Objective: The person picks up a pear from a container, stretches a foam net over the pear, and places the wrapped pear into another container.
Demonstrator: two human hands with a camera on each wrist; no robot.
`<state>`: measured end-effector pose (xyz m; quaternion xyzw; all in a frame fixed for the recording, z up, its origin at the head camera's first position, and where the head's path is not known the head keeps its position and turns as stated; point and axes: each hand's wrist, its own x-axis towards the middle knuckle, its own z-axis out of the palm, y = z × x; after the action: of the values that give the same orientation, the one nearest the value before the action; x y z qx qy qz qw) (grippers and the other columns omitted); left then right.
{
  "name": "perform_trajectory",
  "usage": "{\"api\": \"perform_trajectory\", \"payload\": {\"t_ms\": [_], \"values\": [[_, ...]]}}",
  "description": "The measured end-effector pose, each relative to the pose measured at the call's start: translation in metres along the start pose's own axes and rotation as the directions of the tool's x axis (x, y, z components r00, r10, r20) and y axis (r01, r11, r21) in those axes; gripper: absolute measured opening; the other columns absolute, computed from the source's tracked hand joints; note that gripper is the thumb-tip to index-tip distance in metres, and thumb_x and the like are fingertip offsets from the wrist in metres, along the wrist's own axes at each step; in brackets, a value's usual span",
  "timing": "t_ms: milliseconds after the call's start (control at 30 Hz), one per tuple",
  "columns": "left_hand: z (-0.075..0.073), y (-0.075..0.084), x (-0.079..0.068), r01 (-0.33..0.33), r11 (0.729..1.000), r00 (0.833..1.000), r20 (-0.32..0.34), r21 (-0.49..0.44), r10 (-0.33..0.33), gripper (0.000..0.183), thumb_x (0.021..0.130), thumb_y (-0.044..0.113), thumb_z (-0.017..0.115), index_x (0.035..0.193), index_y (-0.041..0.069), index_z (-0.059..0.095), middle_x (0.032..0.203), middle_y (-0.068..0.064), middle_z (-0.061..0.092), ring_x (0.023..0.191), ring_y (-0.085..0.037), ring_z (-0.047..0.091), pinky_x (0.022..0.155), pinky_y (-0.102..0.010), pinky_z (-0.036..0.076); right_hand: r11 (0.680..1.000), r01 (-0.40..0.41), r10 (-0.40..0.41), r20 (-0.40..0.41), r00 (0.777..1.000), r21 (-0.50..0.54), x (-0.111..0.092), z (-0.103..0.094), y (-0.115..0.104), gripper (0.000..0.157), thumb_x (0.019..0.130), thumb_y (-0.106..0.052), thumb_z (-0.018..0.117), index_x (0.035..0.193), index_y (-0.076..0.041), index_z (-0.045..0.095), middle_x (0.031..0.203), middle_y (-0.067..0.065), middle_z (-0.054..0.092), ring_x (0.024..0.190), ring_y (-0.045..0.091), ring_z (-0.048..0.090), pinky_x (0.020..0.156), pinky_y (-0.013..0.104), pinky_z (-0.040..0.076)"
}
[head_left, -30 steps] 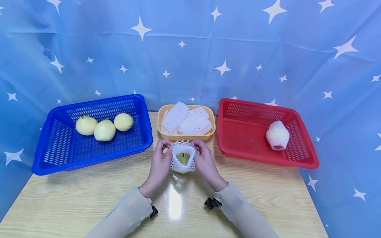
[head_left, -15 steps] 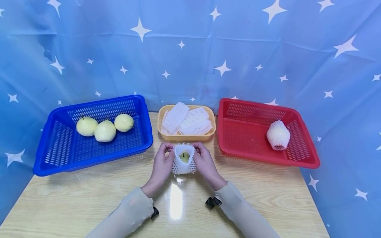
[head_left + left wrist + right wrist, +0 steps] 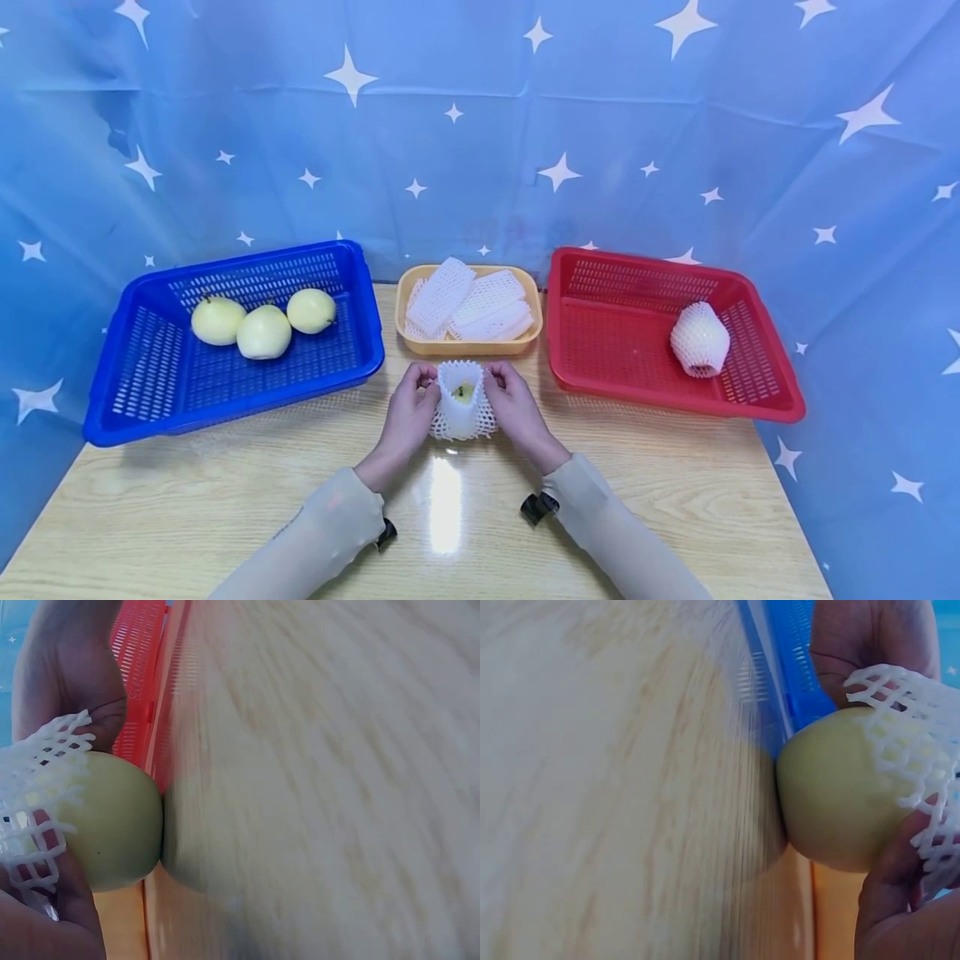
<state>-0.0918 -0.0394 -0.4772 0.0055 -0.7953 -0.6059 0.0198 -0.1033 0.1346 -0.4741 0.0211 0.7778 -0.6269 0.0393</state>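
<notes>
On the table, between both hands, stands a yellow-green pear (image 3: 124, 825) with a white foam net sleeve (image 3: 461, 421) round its upper part. Its lower part is bare and meets the tabletop in both wrist views. From above, the pear's stem shows through the sleeve's open top. My left hand (image 3: 408, 414) pinches the sleeve's left side between thumb and fingers. On the opposite side, my right hand (image 3: 519, 410) grips the sleeve's edge the same way; the mesh covers part of its fingers in the right wrist view.
A blue basket (image 3: 247, 398) at the left holds 3 pears (image 3: 264, 332). Behind the hands, a small yellow tray (image 3: 468, 347) carries several flat foam nets (image 3: 491, 300). At the right stands a red basket (image 3: 615, 342) with one netted pear (image 3: 700, 340). A starry blue curtain (image 3: 465, 192) hangs behind.
The sleeve's opening has risen and narrowed above the pear, so less of the fruit shows from above. Both hands keep hold of its sides, nearly in place.
</notes>
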Motion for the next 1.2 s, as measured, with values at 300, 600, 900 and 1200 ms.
{"api": "perform_trajectory", "payload": {"t_ms": [300,600,900,1200], "values": [[-0.001,-0.005,0.003,-0.002,0.999,1.000,0.020,0.044,0.001,0.008,0.104,0.007,0.056,0.109,0.002,0.059,0.101,-0.011,0.060,0.091,-0.022,0.055,0.083,-0.035,0.046,1.000,-0.001,0.002,0.018,1.000,-0.030,0.003,-0.001,0.005,0.018,0.107,-0.005,0.047,0.112,0.006,0.059,0.098,0.009,0.059,0.089,0.013,0.053,0.081,0.029,0.045],[-0.005,-0.003,0.005,0.051,0.993,0.995,0.074,0.106,-0.059,0.007,0.104,0.004,0.052,0.108,0.003,0.056,0.100,-0.011,0.059,0.095,-0.027,0.057,0.086,-0.039,0.046,0.994,-0.037,0.042,0.046,0.998,-0.103,0.005,-0.005,0.007,0.018,0.107,-0.007,0.048,0.112,0.005,0.060,0.097,0.009,0.058,0.094,0.019,0.053,0.082,0.030,0.043],[-0.008,-0.009,0.006,-0.068,0.958,0.992,0.118,0.280,0.036,0.010,0.101,-0.004,0.051,0.107,0.003,0.055,0.088,-0.008,0.058,0.082,-0.024,0.056,0.074,-0.038,0.047,0.990,-0.079,0.088,0.070,0.994,-0.117,0.004,-0.009,0.008,0.019,0.106,-0.009,0.050,0.113,0.006,0.060,0.096,0.008,0.058,0.088,0.016,0.052,0.078,0.028,0.043],[-0.009,-0.012,0.004,0.019,0.976,0.989,0.140,0.218,-0.050,0.012,0.104,0.003,0.050,0.113,0.002,0.058,0.093,-0.009,0.061,0.087,-0.024,0.057,0.079,-0.037,0.046,0.988,-0.092,0.103,0.087,0.991,-0.120,0.002,-0.012,0.009,0.021,0.107,-0.013,0.051,0.112,0.006,0.060,0.099,0.009,0.060,0.092,0.018,0.054,0.079,0.029,0.044]]}}
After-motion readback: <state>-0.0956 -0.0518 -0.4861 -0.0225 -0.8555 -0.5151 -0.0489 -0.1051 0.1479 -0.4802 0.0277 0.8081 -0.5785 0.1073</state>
